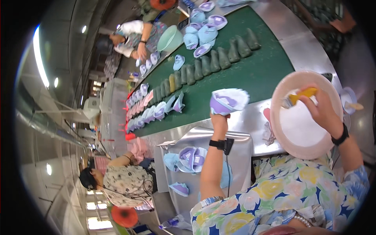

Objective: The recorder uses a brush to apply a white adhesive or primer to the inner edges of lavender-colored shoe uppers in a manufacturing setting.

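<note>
My left hand (219, 122) is closed on the underside of a lavender and white shoe upper (228, 102), holding it raised in front of the green belt with its opening showing. My right hand (323, 107) grips a yellow-handled brush (306, 93) above a pale pink basin (279, 135). The brush's bristles (289, 102) point toward the basin's left inner wall. White liquid (299, 127) lies in the basin. Whether the bristles touch it, I cannot tell.
On the green belt (260, 74) stand a row of dark shoe lasts (214, 60) and several uppers (206, 34). A metal tray (241, 150) with more uppers (192, 158) is at my left. Two people (123, 180) work farther left. A small cup (348, 98) stands right of the basin.
</note>
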A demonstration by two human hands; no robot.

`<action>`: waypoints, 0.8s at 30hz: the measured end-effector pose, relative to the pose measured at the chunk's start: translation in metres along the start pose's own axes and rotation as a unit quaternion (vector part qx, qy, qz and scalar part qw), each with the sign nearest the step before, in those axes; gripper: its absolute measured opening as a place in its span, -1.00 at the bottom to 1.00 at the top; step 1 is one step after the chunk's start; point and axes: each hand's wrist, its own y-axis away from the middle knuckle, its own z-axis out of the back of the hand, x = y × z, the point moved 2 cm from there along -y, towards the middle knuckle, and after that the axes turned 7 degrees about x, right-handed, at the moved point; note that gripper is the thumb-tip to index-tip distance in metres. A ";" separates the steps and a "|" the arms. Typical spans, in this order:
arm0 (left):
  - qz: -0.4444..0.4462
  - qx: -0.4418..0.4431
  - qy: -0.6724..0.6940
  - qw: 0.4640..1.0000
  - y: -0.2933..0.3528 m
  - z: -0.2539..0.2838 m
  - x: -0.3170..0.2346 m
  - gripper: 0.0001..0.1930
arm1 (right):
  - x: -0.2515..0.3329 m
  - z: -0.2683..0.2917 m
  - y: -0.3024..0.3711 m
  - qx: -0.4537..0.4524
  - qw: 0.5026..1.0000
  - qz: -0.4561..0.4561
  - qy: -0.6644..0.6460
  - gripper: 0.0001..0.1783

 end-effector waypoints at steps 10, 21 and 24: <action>-0.135 -0.277 -0.108 0.945 -0.139 0.207 -0.014 -0.52 | -0.038 -0.012 0.028 0.038 0.988 -0.117 -0.091 -0.84; 0.106 -0.002 -0.531 0.841 0.132 0.254 -0.063 -0.44 | -0.119 0.027 0.054 0.024 0.962 -0.248 -0.111 -0.76; 0.013 0.014 -0.793 0.609 0.165 0.221 0.002 -0.35 | -0.135 0.011 0.053 0.050 0.958 -0.257 -0.118 -0.75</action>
